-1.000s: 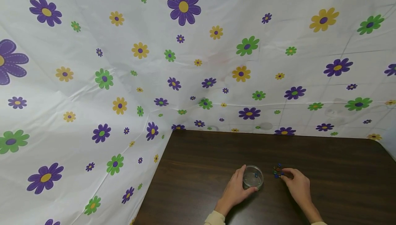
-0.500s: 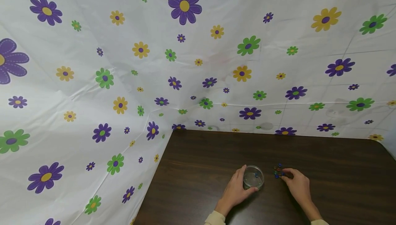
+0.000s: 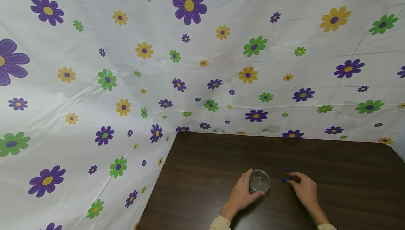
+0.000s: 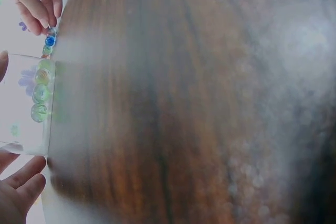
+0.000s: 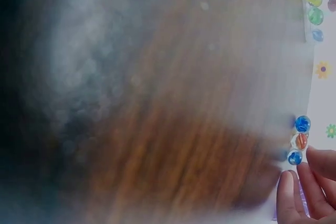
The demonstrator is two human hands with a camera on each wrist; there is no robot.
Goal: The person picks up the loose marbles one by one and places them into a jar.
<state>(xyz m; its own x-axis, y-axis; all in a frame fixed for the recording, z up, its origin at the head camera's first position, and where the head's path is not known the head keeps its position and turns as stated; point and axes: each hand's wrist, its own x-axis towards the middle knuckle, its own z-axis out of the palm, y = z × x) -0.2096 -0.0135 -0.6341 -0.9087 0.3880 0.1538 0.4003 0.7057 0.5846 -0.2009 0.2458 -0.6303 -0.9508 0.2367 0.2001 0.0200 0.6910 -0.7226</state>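
My left hand [image 3: 240, 193] holds a clear round container [image 3: 259, 181] upright on the table, thumb and fingers on opposite sides. Through its wall in the left wrist view, several glass marbles [image 4: 40, 94] lie at the bottom. To the right of it, my right hand [image 3: 304, 189] reaches down to a small group of loose marbles [image 3: 282, 176], blue, green and orange-brown. Its fingertips come together at a blue marble [image 5: 295, 157] at the near edge of the group. Just beyond, an orange-striped marble [image 5: 300, 141] and another blue marble [image 5: 302, 124] sit in view.
Both hands work over a dark wood-grain table [image 3: 215, 163]. A white curtain with printed flowers [image 3: 202, 47] hangs behind it and along its left side. The table's rounded far right corner [image 3: 384, 145] shows at the right.
The head view has shifted very slightly. Both hands keep their places, the left on the container and the right at the marbles.
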